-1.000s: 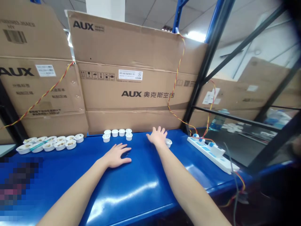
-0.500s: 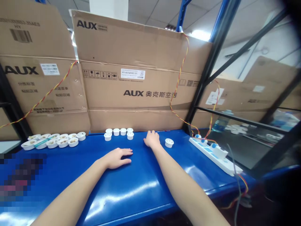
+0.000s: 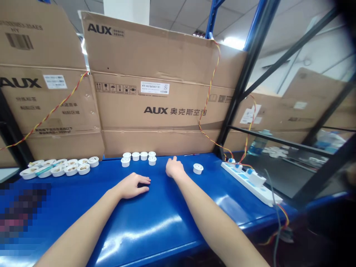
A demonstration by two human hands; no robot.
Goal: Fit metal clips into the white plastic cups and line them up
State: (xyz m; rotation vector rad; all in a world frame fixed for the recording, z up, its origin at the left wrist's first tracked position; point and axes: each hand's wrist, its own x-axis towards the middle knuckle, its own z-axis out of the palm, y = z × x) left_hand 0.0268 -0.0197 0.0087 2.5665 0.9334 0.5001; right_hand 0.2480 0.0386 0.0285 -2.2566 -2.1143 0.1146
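My left hand (image 3: pixel 133 186) rests low over the blue table (image 3: pixel 155 218), palm down with its fingers stretched to the right and nothing in them. Farther back, my right hand (image 3: pixel 174 168) has its fingers curled, and the back of the hand hides whatever they may hold. Just left of it stands a cluster of small white lidded cups: a row of several at the back (image 3: pixel 135 156), with one cup (image 3: pixel 125 162) in front at the left end and another (image 3: pixel 152 160) at the right end. A single white lidded cup (image 3: pixel 198 168) sits apart, right of my right hand.
Several open white cups with brownish contents (image 3: pixel 71 170) are grouped at the left, a teal stick-like item (image 3: pixel 44 171) lying across them. Cardboard panels (image 3: pixel 161 137) wall the back. A white power strip (image 3: pixel 250 183) with cables lies at the right, beside a black metal frame (image 3: pixel 236 92).
My right hand has shifted slightly left and nearer, its fingers more curled. My left hand keeps its open pose. The view has turned slightly; the cups stay in place.
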